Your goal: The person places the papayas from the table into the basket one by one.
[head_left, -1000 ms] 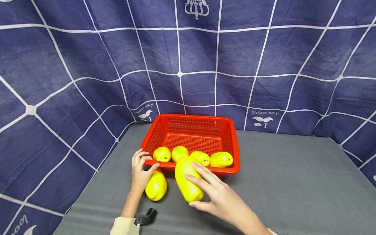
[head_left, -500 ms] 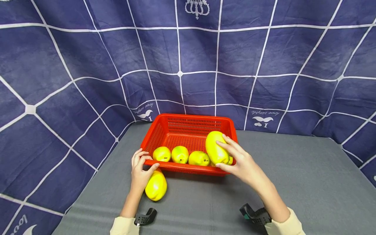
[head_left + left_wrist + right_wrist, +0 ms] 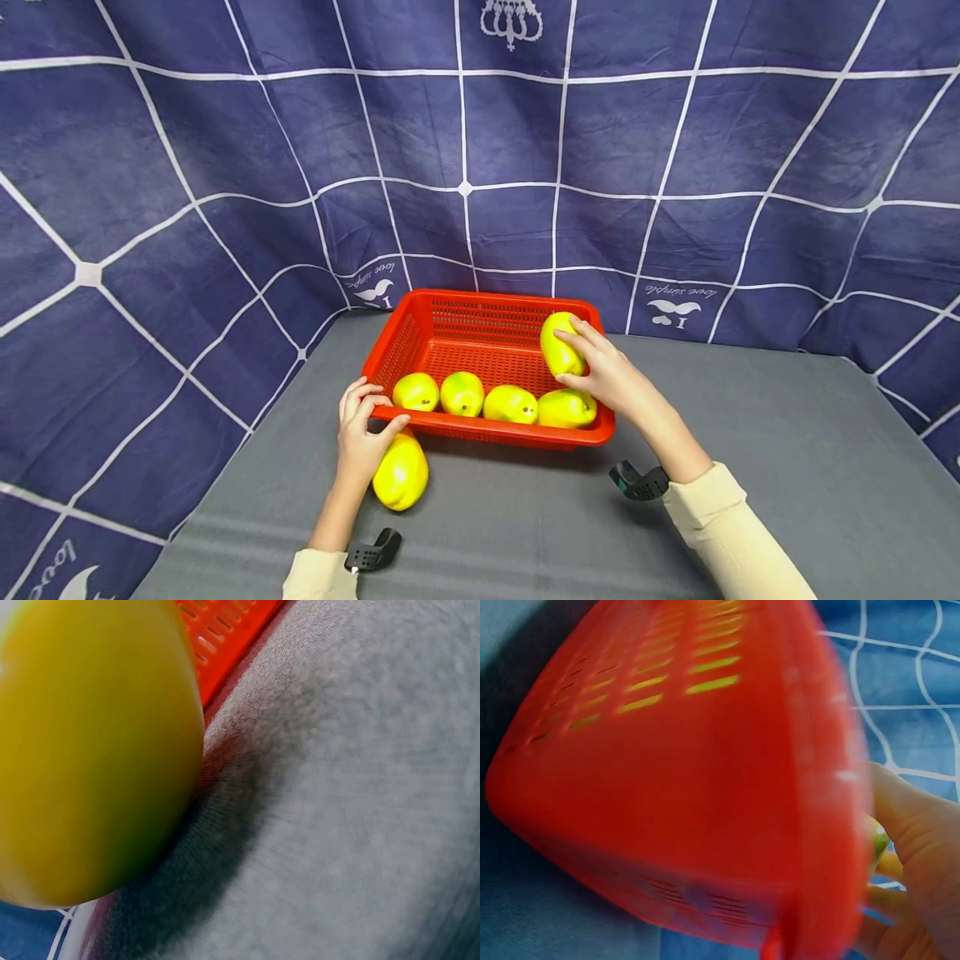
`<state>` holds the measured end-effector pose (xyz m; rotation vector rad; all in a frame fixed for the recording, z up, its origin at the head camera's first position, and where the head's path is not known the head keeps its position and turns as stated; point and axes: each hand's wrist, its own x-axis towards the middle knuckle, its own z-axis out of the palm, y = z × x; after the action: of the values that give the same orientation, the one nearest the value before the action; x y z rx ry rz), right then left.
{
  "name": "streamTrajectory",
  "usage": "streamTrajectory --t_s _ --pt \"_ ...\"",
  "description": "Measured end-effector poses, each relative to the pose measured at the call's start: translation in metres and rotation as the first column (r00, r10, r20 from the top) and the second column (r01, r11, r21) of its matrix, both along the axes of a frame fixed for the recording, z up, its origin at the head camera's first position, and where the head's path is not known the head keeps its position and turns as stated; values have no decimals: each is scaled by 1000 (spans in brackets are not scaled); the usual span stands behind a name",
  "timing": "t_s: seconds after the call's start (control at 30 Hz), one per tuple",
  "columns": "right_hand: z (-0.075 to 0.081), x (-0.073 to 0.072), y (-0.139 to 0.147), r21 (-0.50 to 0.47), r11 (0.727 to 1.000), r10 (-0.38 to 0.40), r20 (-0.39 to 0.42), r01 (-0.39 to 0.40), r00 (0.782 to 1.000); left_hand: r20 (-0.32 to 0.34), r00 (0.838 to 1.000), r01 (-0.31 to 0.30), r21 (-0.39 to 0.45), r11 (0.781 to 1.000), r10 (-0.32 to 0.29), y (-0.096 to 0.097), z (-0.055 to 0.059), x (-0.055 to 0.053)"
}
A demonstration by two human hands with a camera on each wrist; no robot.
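Note:
A red plastic basket [image 3: 480, 429] with slotted walls stands on the grey cloth. Several yellow mangoes lie along its near side, among them one mango [image 3: 510, 405] right of the middle. My right hand [image 3: 611, 375] holds another mango [image 3: 561, 343] over the back right part of the basket, fingers on its far side and thumb below. With my left hand [image 3: 363, 437] I grip the basket's near left corner. Just below that hand a loose mango [image 3: 401, 473] lies on the cloth outside the basket; it fills much of the left wrist view.
A blue curtain [image 3: 510, 142] with white grid lines hangs behind and to the left of the basket. The grey cloth surface [image 3: 750, 433] extends to the right. Black wrist straps [image 3: 375, 550] show beside both wrists.
My right hand has carried its mango from in front of the basket, over the near rim, to the back right inside. The left hand stays at the corner.

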<state>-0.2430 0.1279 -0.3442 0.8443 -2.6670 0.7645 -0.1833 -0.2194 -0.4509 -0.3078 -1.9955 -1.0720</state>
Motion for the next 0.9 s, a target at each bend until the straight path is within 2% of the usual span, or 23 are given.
streamTrajectory --t_s 0.17,0.27,0.43,0.57,0.67,0.77,0.9 --pt "-11 -10 1 40 999 -14 66 11 998 21 1000 -8 -2 1000 8 0 -1 0" --pt "-15 -14 0 46 999 -4 77 0 997 41 999 -13 1 1000 13 0 -1 0" --pt "-9 -18 -5 134 991 -19 106 4 994 47 999 -23 0 1000 23 0 0 0" --pt "-4 -20 -9 240 971 -67 173 24 983 48 999 -23 -1 1000 23 1 0 -1" --pt "-4 -22 -10 284 958 -98 210 35 973 52 998 -19 -6 1000 19 1 0 -1" --pt "-7 -23 -10 297 955 -100 236 27 967 57 998 -24 -2 1000 24 1 0 0" --pt "-11 -20 -10 253 967 -99 262 31 960 59 998 -36 -4 999 36 -1 -1 2"
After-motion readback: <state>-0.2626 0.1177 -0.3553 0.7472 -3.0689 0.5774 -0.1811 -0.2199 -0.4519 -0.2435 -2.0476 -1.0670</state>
